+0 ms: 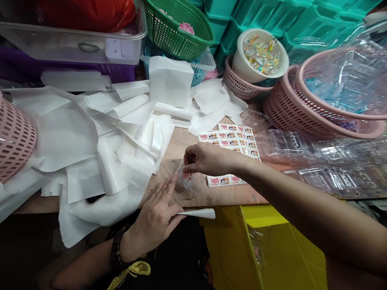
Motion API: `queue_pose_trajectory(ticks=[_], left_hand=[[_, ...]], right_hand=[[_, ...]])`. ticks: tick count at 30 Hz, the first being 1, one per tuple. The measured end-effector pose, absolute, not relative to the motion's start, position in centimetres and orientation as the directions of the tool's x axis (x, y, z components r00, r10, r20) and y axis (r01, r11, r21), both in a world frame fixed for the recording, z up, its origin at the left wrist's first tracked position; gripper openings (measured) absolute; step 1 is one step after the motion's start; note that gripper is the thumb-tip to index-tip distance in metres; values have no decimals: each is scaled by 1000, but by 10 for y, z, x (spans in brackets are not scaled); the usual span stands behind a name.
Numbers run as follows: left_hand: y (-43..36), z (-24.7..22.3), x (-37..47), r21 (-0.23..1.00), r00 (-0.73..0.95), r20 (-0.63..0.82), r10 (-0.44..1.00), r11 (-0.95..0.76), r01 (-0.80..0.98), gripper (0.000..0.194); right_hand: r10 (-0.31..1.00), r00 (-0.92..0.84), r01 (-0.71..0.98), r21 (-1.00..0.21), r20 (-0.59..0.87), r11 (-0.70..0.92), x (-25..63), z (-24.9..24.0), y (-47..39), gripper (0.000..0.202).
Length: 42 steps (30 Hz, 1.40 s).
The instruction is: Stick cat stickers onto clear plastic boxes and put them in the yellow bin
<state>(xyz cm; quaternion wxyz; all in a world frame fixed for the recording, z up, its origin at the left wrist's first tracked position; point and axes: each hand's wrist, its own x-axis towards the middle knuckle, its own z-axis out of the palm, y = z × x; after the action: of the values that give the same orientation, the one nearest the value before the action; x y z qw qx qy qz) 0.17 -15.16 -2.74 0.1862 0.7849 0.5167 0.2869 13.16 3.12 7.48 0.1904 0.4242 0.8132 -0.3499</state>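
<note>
My left hand (157, 213) reaches in from the lower left, with a white strip (201, 213) held between thumb and index finger. Its other fingertips rest at the edge of a small clear plastic piece (186, 183) on the wooden table (232, 196). Over that piece my right hand (196, 159) is bent down with its fingers pinched together. A red and white printed patch shows just under the fingertips; whether they hold it is hidden. Printed sticker sheets (226, 141) with cat pictures lie partly under my right wrist.
White backing sheets (72, 137) are heaped at the left. Clear plastic boxes (317, 177) lie at the right beside pink baskets (281, 104). A white bowl (242, 52) of wrapped pieces and a green basket (169, 36) stand behind. Below the table edge is a yellow box (290, 249).
</note>
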Motion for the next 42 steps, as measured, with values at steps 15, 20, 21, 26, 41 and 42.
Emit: queue_pose_trajectory(ticks=[15, 20, 21, 26, 41, 42], left_hand=[[-146, -29, 8, 538, 286, 333, 899, -430, 725, 13], [-148, -32, 6, 577, 285, 350, 892, -445, 685, 11], [-149, -33, 5, 588, 292, 344, 892, -447, 674, 9], [-151, -36, 5, 637, 299, 338, 892, -451, 626, 8], [-170, -17, -29, 832, 225, 197, 954, -284, 476, 15], [-172, -12, -32, 841, 241, 169, 956, -267, 471, 16]], right_hand=[[781, -473, 881, -224, -407, 417, 140, 66, 21, 50], [945, -199, 931, -351, -261, 99, 185, 59, 39, 39], [921, -163, 901, -434, -353, -7, 195, 57, 36, 43], [713, -216, 662, -637, -667, -395, 223, 38, -7, 58], [723, -397, 692, -332, 566, 640, 175, 13, -38, 14], [588, -544, 682, -94, 598, 726, 173, 13, -39, 19]])
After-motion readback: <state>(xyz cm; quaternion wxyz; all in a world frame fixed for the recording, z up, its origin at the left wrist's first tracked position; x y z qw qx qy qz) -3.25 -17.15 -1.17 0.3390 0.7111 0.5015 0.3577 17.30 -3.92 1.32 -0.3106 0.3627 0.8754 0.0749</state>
